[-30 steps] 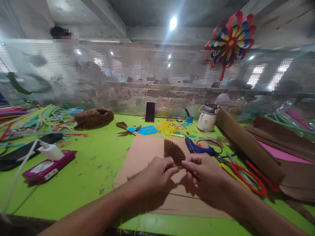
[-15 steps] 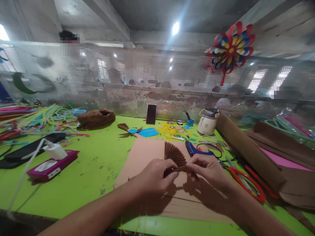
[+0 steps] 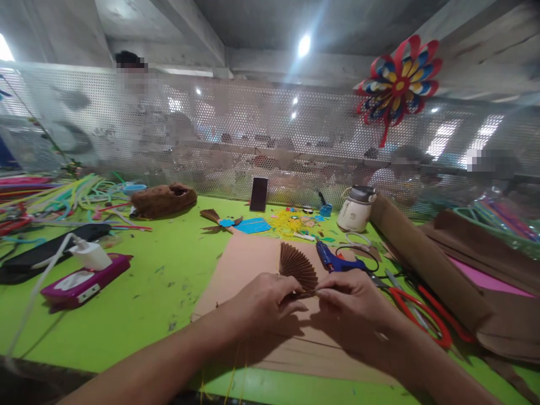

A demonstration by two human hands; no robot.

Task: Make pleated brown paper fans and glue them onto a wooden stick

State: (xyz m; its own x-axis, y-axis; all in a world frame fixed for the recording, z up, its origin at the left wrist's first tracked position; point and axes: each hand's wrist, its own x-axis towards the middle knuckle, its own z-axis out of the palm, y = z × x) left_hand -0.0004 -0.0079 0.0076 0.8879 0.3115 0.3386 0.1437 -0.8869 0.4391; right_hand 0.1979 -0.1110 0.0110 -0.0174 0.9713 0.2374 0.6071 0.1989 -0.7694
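Observation:
A brown pleated paper fan (image 3: pixel 297 268) stands spread open above a tan cardboard sheet (image 3: pixel 244 264) on the green table (image 3: pixel 169 281). My left hand (image 3: pixel 264 304) is closed and pinches the fan's folded base from the left. Its right end is pinched by the closed fingers of my right hand (image 3: pixel 352 309). Both hands meet over the cardboard near the table's front edge.
A blue glue gun (image 3: pixel 335 261) and red-handled scissors (image 3: pixel 422 315) lie right of the fan. Brown rolled sheets (image 3: pixel 422 247) fill the right side. A pink phone with a white charger (image 3: pixel 82 275), coloured strips (image 3: pixel 63 202) and a brown furry piece (image 3: pixel 162 199) lie left. A white pot (image 3: pixel 356 209) stands by the mesh screen.
My hands have drawn slightly closer together on the fan's base and lowered a little. The fan stays spread; the view has shifted slightly.

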